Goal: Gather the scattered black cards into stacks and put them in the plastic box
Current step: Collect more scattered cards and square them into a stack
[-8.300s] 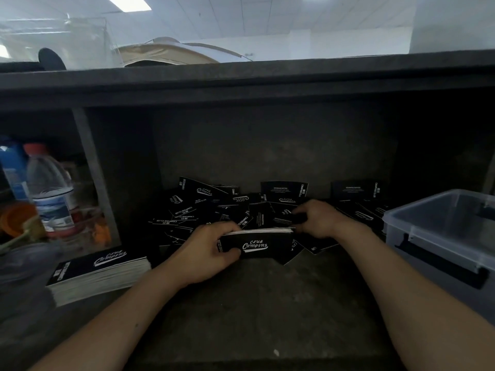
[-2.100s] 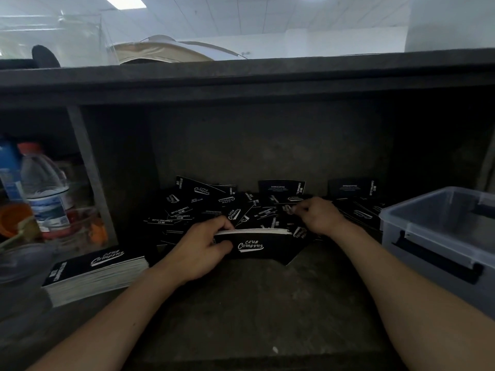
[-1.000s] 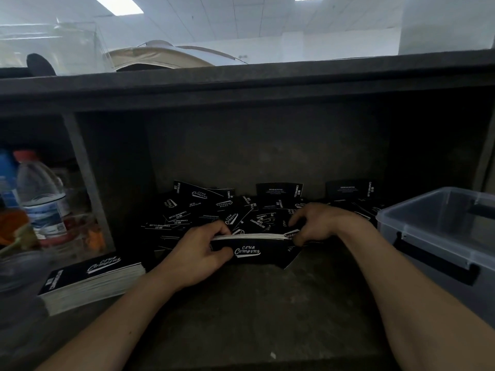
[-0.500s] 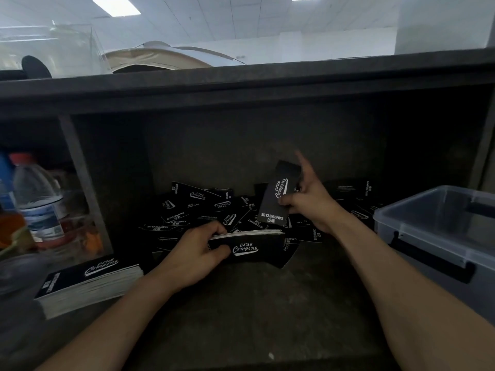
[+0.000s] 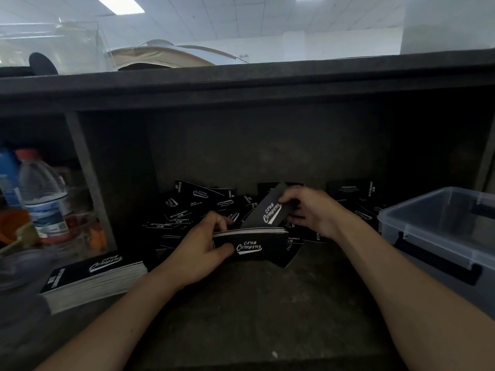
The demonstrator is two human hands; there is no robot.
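My left hand [image 5: 199,249] grips a stack of black cards [image 5: 254,246] standing on edge, its front reading "Club Camping". Just above the stack's top edge my right hand [image 5: 312,210] pinches a single black card [image 5: 269,211], tilted, with its lower end touching the stack. Behind both hands, scattered black cards [image 5: 192,204] lie in a loose heap against the back wall of the dark shelf. A finished stack of cards [image 5: 92,277] lies flat at the left. The clear plastic box [image 5: 439,231] stands open at the right.
A dark counter ledge [image 5: 241,84] overhangs the shelf. A vertical divider [image 5: 89,183] separates a left compartment holding a water bottle [image 5: 44,194] and orange items [image 5: 13,223]. The dark shelf floor [image 5: 254,311] stretches between my forearms.
My right hand picked one card out of the heap, lifted it, and has now brought it down onto the top of the stack in my left hand.
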